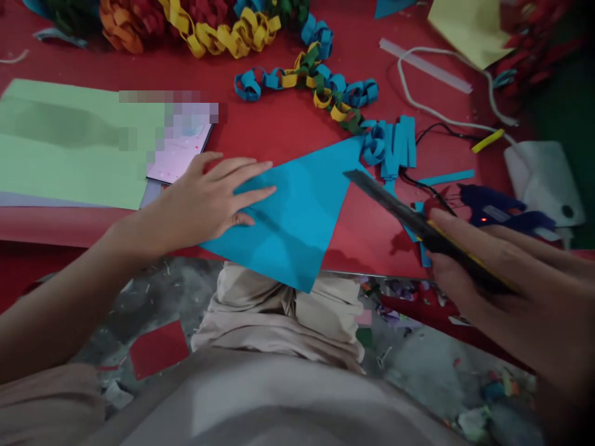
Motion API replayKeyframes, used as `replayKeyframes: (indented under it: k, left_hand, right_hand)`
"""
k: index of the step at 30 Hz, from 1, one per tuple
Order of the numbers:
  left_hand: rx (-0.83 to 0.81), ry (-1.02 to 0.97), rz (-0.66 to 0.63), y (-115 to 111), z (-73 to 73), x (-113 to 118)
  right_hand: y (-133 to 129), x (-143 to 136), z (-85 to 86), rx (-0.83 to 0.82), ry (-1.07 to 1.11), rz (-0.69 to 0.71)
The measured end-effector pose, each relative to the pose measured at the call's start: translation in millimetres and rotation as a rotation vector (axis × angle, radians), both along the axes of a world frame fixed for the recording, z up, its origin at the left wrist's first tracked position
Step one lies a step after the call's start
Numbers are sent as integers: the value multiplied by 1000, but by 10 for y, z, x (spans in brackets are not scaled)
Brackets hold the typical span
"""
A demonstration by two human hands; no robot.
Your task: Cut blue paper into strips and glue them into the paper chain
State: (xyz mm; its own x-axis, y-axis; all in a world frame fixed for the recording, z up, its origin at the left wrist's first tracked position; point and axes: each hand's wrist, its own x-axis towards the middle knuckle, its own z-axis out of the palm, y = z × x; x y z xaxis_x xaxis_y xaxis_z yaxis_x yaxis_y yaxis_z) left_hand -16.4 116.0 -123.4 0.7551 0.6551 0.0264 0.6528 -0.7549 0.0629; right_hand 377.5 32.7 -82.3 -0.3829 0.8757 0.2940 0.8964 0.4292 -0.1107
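A sheet of blue paper [297,204] lies on the red table, one corner jutting past the front edge. My left hand [214,195] rests on the sheet's left part with fingers spread. In my right hand [493,266] is a black and yellow utility knife [418,226], its dark blade pointing up and left, above the table to the right of the sheet. Cut blue paper strips [397,145] lie just beyond the sheet's far right corner, next to a curled blue paper ring [374,142].
Paper chains [232,34] in several colours line the back. A phone [183,139] and green paper [60,142] lie left. At right are a dark blue glue gun [499,207] with a red light, a white box-like device [543,179], a white cable [404,80] and a glue stick [425,65].
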Motion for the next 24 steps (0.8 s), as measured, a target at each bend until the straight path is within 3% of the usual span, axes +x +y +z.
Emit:
replayKeyframes:
  k: [4,12,24]
  left_hand:
    - [-42,-76,37,102,-30,12]
    - [-141,-51,119,-108,-132,58]
    - [-220,-114,138,-78,-189,57]
  right_hand:
    - [122,-267,45,43,-38,152]
    - [242,-450,-72,-127,-61,332]
    - [392,-645,-213,-192,-118,425]
